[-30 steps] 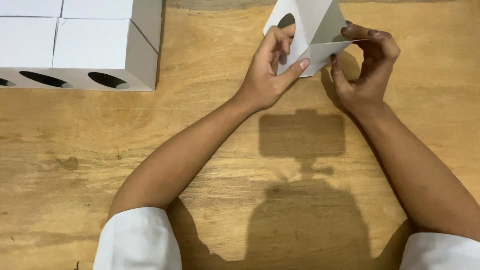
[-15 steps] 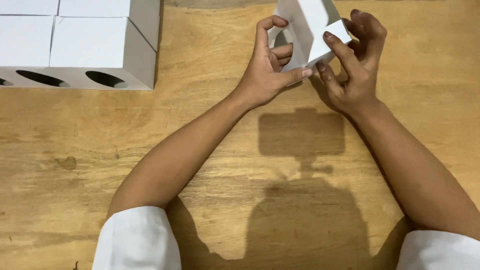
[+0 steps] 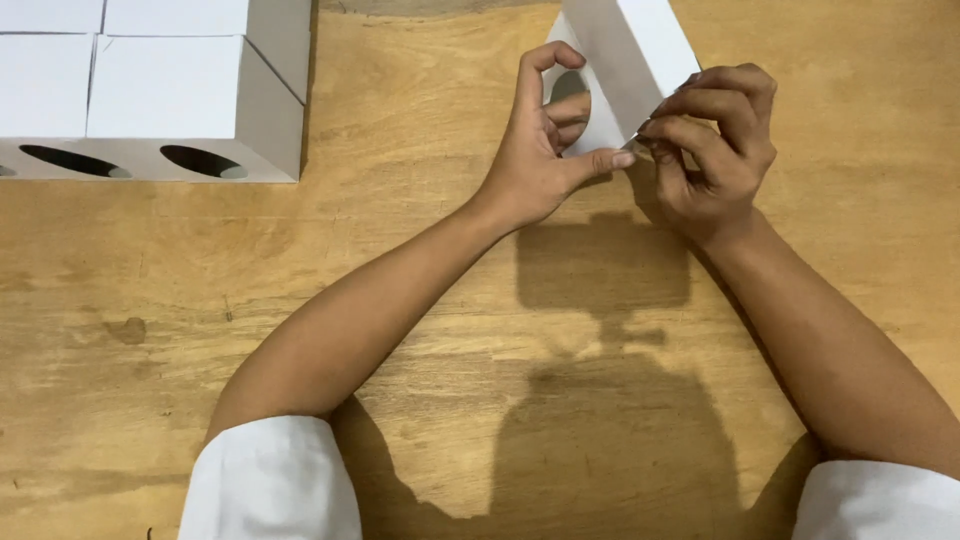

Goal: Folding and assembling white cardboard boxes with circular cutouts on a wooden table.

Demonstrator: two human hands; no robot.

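Warm wooden tabletop [image 3: 420, 260], finished white boxes [image 3: 170, 90] parked far left. Centre top, half-folded white carton [image 3: 630, 50] pinched by left hand [image 3: 540, 150], steadied; right hand [image 3: 715, 150] nipping its corner flap, creasing.

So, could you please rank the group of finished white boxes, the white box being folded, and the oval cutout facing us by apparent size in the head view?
1. Group of finished white boxes, partly cropped.
2. White box being folded, held in both hands, also cropped.
3. Oval cutout, clearly smallest.
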